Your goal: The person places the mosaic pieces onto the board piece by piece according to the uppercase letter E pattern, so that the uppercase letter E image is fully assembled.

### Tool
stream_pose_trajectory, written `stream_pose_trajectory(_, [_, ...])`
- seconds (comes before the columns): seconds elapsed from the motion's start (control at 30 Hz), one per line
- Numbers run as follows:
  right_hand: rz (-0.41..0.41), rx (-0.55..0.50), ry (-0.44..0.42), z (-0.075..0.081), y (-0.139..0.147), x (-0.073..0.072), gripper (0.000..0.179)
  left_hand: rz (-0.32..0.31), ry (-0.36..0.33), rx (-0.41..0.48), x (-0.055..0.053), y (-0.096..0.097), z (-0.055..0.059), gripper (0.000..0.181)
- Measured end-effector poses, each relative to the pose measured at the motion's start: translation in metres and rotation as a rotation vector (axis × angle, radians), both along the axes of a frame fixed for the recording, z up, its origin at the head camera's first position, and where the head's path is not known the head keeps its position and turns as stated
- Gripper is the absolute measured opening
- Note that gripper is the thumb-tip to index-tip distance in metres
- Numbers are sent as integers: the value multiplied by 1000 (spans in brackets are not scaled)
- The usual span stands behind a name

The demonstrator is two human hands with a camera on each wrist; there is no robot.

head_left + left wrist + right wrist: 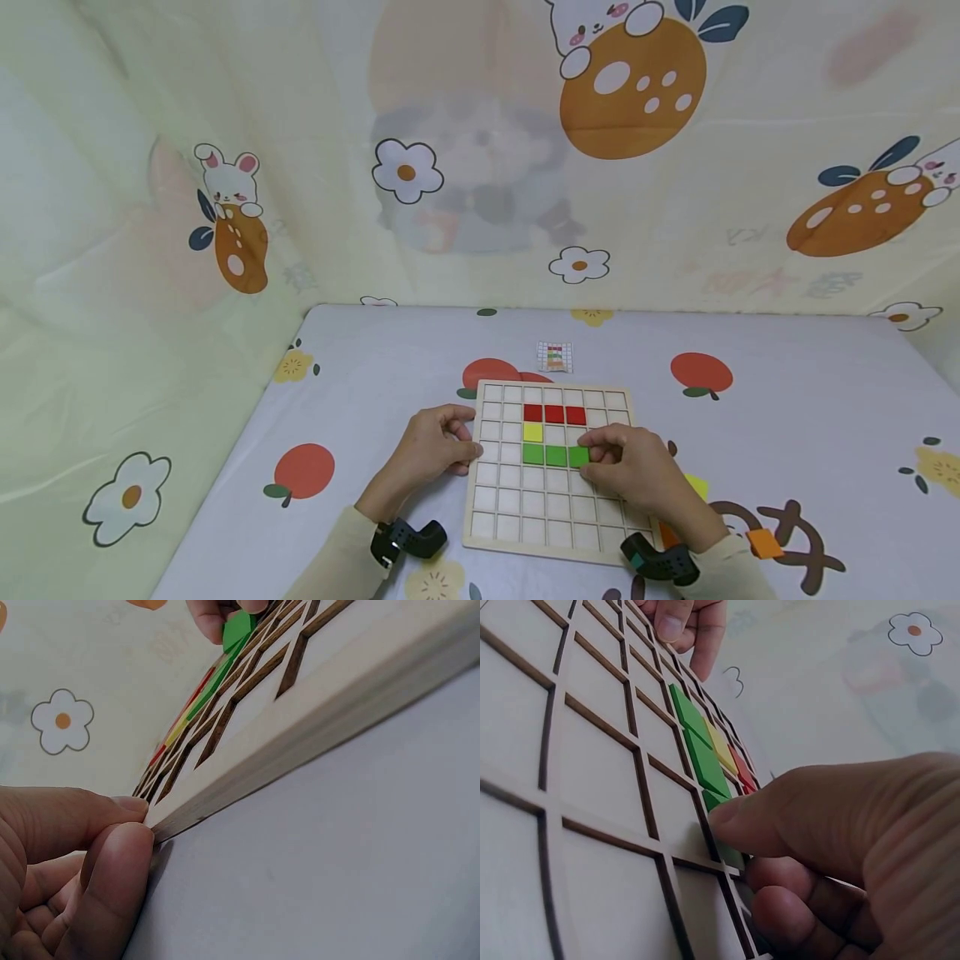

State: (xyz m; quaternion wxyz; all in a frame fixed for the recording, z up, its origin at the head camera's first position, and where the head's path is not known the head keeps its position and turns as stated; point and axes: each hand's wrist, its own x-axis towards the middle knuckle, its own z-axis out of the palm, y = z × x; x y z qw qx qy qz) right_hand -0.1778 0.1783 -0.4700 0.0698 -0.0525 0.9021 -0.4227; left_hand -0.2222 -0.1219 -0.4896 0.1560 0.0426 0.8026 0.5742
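Cream fabric walls printed with white bunnies, brown strawberries and white flowers (407,172) surround a white fruit-print tablecloth (390,367). Its back edge runs well beyond the square wooden grid board (521,504), and a broad stretch of cloth lies on either side. Between board and back edge sits one small printed card (555,357).

At the board's left edge, the left hand (431,437) touches the rim with thumb and a finger set close to it, the others curled; whether they pinch or merely press, I cannot tell. The right hand (637,467) pinches a square green tile (578,457) between thumb and fingers, tilted at the right end of the green row.

Counted on the grid: three green tiles including the held one, three square red tiles (554,414) and one square yellow tile (532,432). Right of the board lie one loose orange tile (765,543), one yellow piece (697,486) partly behind the right hand, and some orange (667,536) mostly hidden by the wrist. Each wrist wears one black band (408,540).
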Motion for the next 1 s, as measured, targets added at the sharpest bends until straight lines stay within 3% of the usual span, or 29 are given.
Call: stream_pose_trajectory(1.0, [-10, 59, 25, 1, -4, 0, 27, 10, 4, -28, 0, 1, 0, 51])
